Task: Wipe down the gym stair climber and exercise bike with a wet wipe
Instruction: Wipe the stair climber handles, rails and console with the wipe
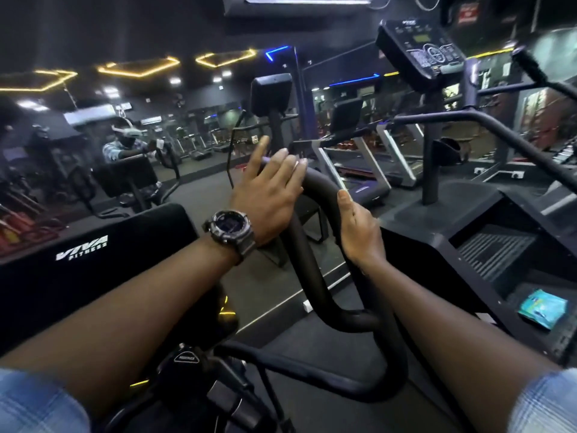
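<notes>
The exercise bike's black curved handlebar (pixel 315 276) loops up through the middle of the view. My left hand (pixel 268 192), with a watch on the wrist, lies over the bar's top bend, fingers stretched and the index finger lifted. What is under its palm is hidden. My right hand (pixel 359 232) grips the right side of the same bar, thumb up. No wipe shows in either hand. A teal wet wipe pack (pixel 543 309) lies on a lower step of the stair climber (pixel 487 245) at the right, whose console (pixel 421 54) rises above.
The bike's black console back (pixel 93 254) reads VIVA FITNESS at the left. A wall mirror (pixel 125 145) ahead reflects me and the bike. Treadmills (pixel 368 170) stand beyond the handlebar. The stair climber's rails (pixel 515 145) reach across the right side.
</notes>
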